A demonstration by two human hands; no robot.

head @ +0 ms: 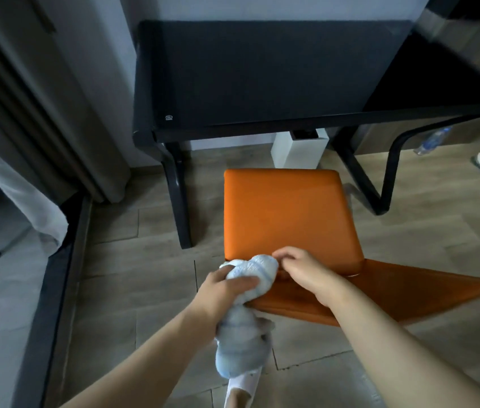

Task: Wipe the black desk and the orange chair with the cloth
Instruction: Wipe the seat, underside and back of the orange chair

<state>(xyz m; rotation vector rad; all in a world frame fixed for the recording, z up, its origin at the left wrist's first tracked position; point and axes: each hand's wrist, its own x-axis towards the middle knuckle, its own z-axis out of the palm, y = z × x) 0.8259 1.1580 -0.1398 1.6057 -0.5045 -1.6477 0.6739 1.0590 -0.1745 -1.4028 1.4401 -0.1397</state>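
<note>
The left hand [224, 287] is clutching the pale-blue cloth [258, 270] against the backrest top of the orange chair [286, 213], which is standing before the black desk [262, 72]; the right hand [303, 273] is gripping that edge beside the cloth

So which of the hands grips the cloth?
The left hand: its thumb clamps the bunched cloth; the right hand rests beside it on the orange chair.

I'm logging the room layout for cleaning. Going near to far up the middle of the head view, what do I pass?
white slipper → cloth gripped by the left hand → orange chair seat → white box on the floor → black desk
</note>
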